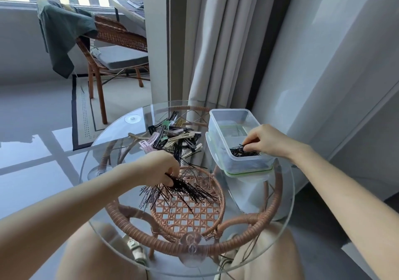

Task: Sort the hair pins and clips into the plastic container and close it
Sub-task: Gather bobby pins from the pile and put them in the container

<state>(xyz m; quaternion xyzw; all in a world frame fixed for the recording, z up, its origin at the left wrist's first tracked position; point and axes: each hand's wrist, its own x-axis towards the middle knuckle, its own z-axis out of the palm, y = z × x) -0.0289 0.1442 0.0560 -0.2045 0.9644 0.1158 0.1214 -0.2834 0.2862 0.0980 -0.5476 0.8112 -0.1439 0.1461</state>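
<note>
Black hair pins (pixel 185 191), loose bundle: pinched at one end by the left hand (pixel 162 167), long axis fanning down-right over the glass table (pixel 112 133), lying left of and nearer than the open plastic container (pixel 248 163), where the right hand (pixel 265 141) pinches a second clump of pins (pixel 244 151); clips (pixel 172 135) heaped just beyond.
</note>
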